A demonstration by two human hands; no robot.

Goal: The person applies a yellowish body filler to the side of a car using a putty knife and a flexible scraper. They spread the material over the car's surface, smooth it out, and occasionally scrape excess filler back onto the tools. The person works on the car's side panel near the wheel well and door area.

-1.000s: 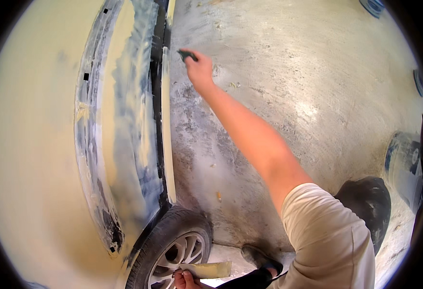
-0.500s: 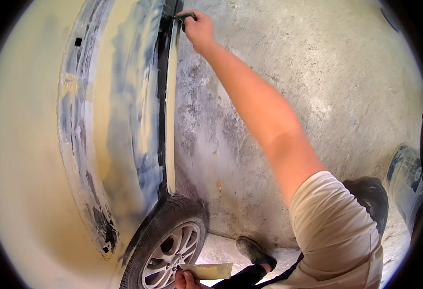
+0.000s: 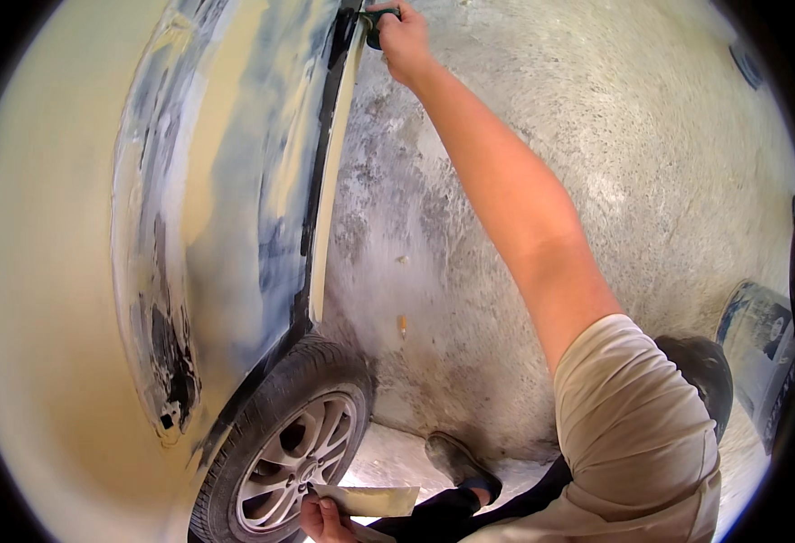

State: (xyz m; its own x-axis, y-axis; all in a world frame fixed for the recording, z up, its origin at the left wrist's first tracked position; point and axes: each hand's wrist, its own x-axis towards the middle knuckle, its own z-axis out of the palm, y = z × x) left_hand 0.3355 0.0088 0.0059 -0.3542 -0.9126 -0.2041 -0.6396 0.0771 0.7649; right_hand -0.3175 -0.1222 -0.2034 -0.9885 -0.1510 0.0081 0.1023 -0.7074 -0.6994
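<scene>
My right hand [image 3: 406, 45], its arm stretched far forward, is closed around a small dark green hand tool [image 3: 383, 25]. The tool is at the lower edge of a car body [image 3: 235, 208], by a black strip [image 3: 327, 118] and a pale sill [image 3: 336, 172]. Its working end is too small to make out. Near the bottom, my left hand [image 3: 327, 523] grips a flat rectangular plate [image 3: 370, 500] smeared with yellowish paste, in front of the wheel. Patches of cream, grey and blue filler cover the car's side, with a rough, dark-streaked band [image 3: 158, 226] along it.
The car's wheel [image 3: 302, 452], with a silver rim, stands at lower left. Stained concrete floor [image 3: 506, 81] spreads to the right. My shoe [image 3: 456, 460] is near the wheel. A bucket-like container [image 3: 759, 353] lies at the right edge; a dark round object [image 3: 747, 65] is at far right.
The view has shifted, so the wheel and left hand appear farther left and the sill's top end farther right. My right hand stays at the sill, and both hands keep their grips.
</scene>
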